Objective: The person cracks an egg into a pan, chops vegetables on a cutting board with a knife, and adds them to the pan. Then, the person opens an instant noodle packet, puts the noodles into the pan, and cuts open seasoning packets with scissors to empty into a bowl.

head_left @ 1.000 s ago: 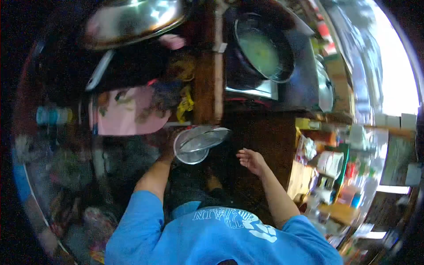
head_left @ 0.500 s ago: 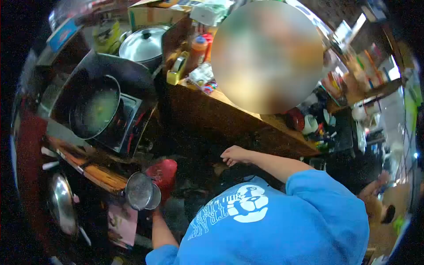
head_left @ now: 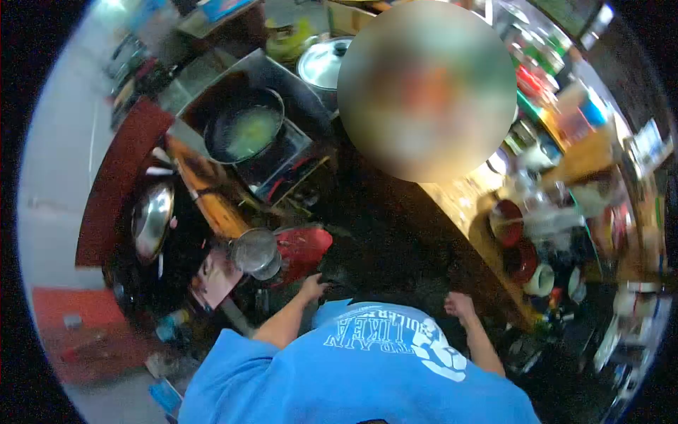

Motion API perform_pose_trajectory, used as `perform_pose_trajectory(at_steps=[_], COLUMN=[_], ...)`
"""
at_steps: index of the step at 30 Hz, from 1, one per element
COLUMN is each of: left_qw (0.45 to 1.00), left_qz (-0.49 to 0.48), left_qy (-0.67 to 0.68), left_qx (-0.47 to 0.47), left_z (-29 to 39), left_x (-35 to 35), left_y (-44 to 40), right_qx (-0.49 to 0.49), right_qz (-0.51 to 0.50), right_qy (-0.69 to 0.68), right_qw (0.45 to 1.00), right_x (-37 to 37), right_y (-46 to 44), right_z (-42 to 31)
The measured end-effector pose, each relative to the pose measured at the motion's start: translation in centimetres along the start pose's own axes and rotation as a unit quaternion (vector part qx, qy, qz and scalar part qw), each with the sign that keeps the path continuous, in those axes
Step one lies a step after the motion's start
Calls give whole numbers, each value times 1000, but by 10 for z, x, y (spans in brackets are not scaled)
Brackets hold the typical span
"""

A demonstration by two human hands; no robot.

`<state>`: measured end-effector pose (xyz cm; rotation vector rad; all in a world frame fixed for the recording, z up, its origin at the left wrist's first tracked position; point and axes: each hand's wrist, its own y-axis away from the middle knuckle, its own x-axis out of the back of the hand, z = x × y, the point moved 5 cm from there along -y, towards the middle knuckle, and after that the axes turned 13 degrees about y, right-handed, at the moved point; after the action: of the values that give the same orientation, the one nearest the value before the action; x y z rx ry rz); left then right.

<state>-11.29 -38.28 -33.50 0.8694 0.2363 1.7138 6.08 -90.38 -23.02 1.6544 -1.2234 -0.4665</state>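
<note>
My left hand (head_left: 311,289) hangs in front of my blue shirt, its fingers partly spread and nothing visible in them. Just beyond it is a red object (head_left: 305,249) that I cannot name, with a round grey metal container (head_left: 256,252) beside it. On the other side of my body, my right hand (head_left: 460,305) is loosely curled, a little blurred, with its fingers slightly apart and no object showing. It is nearest to the dark side of the wooden counter (head_left: 487,265). Farther off, a dark wok (head_left: 244,127) with pale yellowish contents sits on a stove (head_left: 282,159).
A silver-lidded pot (head_left: 326,65) stands behind the stove. Another metal lid (head_left: 153,220) is at the left, near a wooden ledge (head_left: 205,187). Red bowls (head_left: 506,222) and a white mug (head_left: 540,280) crowd the right side. A round blur hides the upper middle.
The view has swung, so the stove and wok appear farther right. My left hand now shows clear of the metal container. My right hand has drawn back toward my right side.
</note>
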Motion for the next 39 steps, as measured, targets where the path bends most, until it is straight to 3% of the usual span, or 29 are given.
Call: perform_pose_trajectory(at_steps=[4,5,6,7,9,10,11,12,13,15,16,18,19,20,21,23,25,27,29,32,33,35,39], left_qw=[996,992,971,968,965,979,942,936,951,977,976,971,991,987,936,877,860,829,825,839,819,862,851], left_qz=[40,76,197,208,251,172,200,189,124,88,46,-37,-126,-153,-264,-324,-391,-390,-363,-300,-284,-242,-225], left_qy=[-71,-80,7,-64,70,107,259,281,270,172,203,213,43,-13,-184,-326,-291,-348,-298,-217,-269,-259,-250], left_qx=[-26,-56,-139,-123,-44,37,79,93,82,90,60,107,1,50,-146,-140,-150,-199,-314,-399,-420,-362,-403], left_z=[111,147,158,176,188,198,199,208,168,207,208,209,214,195,190,220,304,325,363,450,466,514,525], left_x=[0,12,23,39,64,71,70,72,77,58,43,4,-9,-26,-45,-79,-99,-127,-162,-213,-234,-264,-323], left_y=[-78,-93,-105,-127,-158,-169,-170,-170,-216,-193,-197,-198,-203,-213,-220,-198,-138,-142,-142,-113,-113,-93,-114], right_qx=[-16,7,24,67,86,69,61,68,70,14,29,41,53,65,63,65,61,27,48,81,76,72,61], right_qz=[45,57,75,47,80,78,86,136,135,133,129,131,146,157,162,193,196,205,210,214,215,212,190], right_qy=[155,207,252,317,281,283,343,314,280,142,79,-5,-81,-151,-158,-271,-324,-367,-387,-386,-384,-377,-388], right_qw=[987,977,964,945,952,953,933,937,948,981,988,991,984,974,972,941,924,907,897,894,895,899,900], right_x=[58,75,89,105,119,131,136,138,135,130,126,117,112,113,111,110,112,115,118,122,122,124,128], right_y=[-35,-40,-40,-65,-44,-84,-61,-52,-23,-16,-19,-25,-18,-12,-8,-1,4,9,14,15,18,23,19], right_z=[52,59,71,89,71,109,81,73,37,22,17,9,-2,-13,-20,-31,-36,-41,-43,-42,-44,-47,-40])
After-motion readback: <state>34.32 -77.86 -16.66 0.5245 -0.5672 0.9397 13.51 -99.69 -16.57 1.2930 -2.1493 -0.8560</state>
